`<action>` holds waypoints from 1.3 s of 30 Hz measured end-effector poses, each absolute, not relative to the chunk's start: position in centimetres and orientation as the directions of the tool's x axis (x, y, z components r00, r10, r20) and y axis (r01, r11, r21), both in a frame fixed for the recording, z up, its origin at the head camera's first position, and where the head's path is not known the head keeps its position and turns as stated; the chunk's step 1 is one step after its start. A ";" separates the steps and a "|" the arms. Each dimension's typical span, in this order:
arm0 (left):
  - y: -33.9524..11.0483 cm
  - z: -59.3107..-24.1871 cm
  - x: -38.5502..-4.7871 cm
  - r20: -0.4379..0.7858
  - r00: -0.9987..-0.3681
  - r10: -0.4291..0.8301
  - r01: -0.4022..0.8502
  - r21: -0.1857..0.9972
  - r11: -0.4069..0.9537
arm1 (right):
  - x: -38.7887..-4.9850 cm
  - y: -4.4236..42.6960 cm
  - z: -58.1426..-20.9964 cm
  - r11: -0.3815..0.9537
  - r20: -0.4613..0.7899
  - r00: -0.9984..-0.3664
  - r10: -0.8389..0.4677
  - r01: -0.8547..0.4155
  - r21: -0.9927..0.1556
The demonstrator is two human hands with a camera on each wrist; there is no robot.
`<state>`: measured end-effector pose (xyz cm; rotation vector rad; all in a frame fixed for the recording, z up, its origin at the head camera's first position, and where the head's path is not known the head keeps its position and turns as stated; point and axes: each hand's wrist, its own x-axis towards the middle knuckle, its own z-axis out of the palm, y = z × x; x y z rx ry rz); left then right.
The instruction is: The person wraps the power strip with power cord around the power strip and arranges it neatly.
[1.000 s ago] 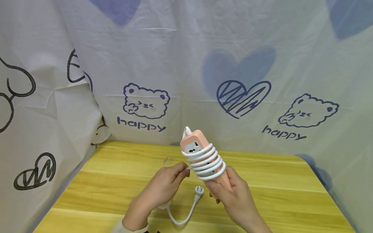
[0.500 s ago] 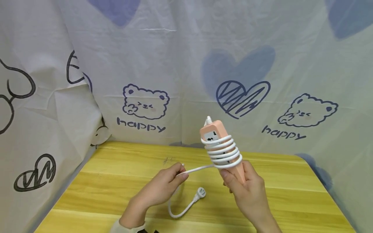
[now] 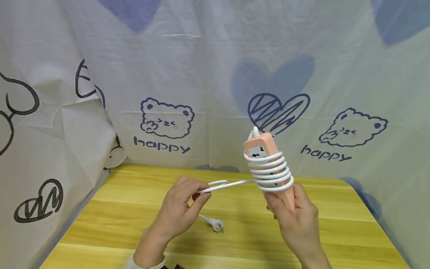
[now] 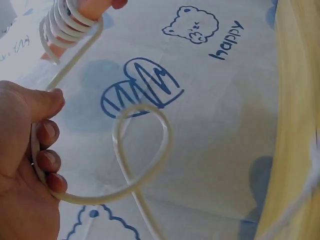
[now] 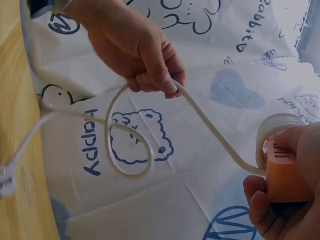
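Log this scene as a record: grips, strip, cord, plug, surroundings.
right grip: holds lower end of power strip
power strip: salmon-pink, tilted, socket end up, off the table
white cord: wound several turns around strip; one stretch runs to left grip
left grip: pinches cord
loose loop: in cord, beyond left grip, seen in both wrist views
plug: at cord's free end, unplugged; table contact unclear
table: yellow wood-grain
backdrop: pale, printed with hearts, bears, "happy"

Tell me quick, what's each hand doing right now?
Left hand: closed, pinching the white cord.
Right hand: closed, holding the peach power strip by one end.
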<state>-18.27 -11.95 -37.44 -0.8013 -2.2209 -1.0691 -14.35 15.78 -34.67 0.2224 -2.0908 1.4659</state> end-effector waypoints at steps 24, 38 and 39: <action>-12.2 -35.7 -17.2 0.269 -0.919 0.288 0.394 0.645 0.655 | -14.6 16.8 -34.5 0.626 0.666 -0.726 0.173 -0.441 -0.643; -13.5 -33.0 -15.2 0.485 -0.787 0.382 0.611 0.528 0.590 | -15.3 17.1 -34.1 0.689 0.246 -0.965 0.089 -0.119 -0.715; -13.4 -32.7 -15.2 0.533 -0.737 0.415 0.666 0.465 0.584 | -15.3 17.0 -34.1 0.700 0.207 -0.976 0.071 -0.100 -0.707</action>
